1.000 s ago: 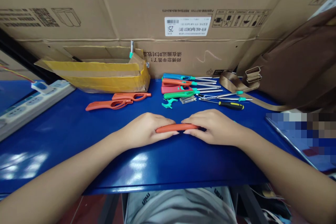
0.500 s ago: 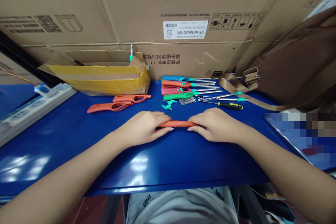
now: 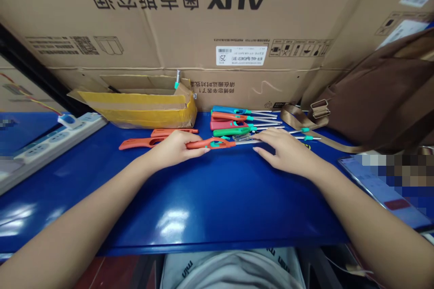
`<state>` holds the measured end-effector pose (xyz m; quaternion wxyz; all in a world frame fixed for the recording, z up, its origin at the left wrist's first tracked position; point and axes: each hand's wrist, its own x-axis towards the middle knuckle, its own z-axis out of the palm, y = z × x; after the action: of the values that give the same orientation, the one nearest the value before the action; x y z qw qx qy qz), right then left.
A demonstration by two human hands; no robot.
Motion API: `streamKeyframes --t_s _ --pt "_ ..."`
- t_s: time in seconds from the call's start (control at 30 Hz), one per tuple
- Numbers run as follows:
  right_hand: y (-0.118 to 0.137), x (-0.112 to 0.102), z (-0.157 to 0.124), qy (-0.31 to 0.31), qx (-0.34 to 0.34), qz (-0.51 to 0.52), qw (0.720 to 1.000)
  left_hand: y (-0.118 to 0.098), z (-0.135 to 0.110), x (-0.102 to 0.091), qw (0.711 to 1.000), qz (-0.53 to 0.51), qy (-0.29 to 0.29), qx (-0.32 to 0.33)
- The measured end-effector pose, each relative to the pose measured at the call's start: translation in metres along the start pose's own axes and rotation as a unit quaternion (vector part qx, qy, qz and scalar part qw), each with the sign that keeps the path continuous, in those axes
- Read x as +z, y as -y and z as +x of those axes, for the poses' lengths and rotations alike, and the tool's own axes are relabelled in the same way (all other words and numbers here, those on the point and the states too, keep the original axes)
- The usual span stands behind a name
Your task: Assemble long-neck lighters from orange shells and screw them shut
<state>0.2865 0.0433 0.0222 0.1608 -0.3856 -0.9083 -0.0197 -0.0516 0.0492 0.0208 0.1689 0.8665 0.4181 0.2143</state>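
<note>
My left hand [image 3: 172, 149] is closed around the handle of an orange stick lighter [image 3: 200, 144] with a green trigger. The lighter points right, level, just above the blue table. My right hand [image 3: 286, 151] is by the tip of its metal tube, thumb and fingers apart; whether it touches the tip I cannot tell. Behind lie several stick lighters, among them a blue one [image 3: 225, 109], a red one [image 3: 222, 124] and a green one [image 3: 225, 132]. Two orange handle shells [image 3: 134, 144] lie left, partly behind my left hand.
A yellow-taped cardboard box [image 3: 145, 110] stands at the back left, near a white power strip [image 3: 50, 137]. Large cardboard [image 3: 183, 31] forms the back wall. On the right are a brown bag [image 3: 373, 95] with its strap and a tablet or phone [image 3: 379, 189].
The lighter now shows its side, trigger and metal tube, where before only its narrow orange edge showed between both hands. My right hand has loosened from the handle and moved right. The view has tilted up.
</note>
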Motion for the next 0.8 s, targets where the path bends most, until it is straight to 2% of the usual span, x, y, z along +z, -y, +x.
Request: streamKeyframes --t_s 0.23,0.4,0.5,0.63,0.8 --pt "-0.014 0.000 0.001 -0.005 0.022 -0.012 1.000 0.009 0.001 0.003 1.000 -0.008 -0.017 -0.018" --pt "-0.019 -0.008 0.002 0.015 0.011 -0.044 0.999 0.011 0.001 -0.001 0.999 -0.005 -0.033 -0.001" --pt "-0.011 -0.007 0.003 0.028 -0.008 -0.017 0.999 0.003 0.000 0.003 1.000 -0.010 -0.020 0.003" --pt "0.013 0.002 0.004 0.048 -0.053 0.049 0.996 -0.019 -0.004 0.017 0.999 -0.031 0.025 0.024" --pt "0.031 0.010 0.004 0.041 -0.081 0.077 0.993 -0.033 -0.006 0.028 0.999 -0.031 0.018 0.038"
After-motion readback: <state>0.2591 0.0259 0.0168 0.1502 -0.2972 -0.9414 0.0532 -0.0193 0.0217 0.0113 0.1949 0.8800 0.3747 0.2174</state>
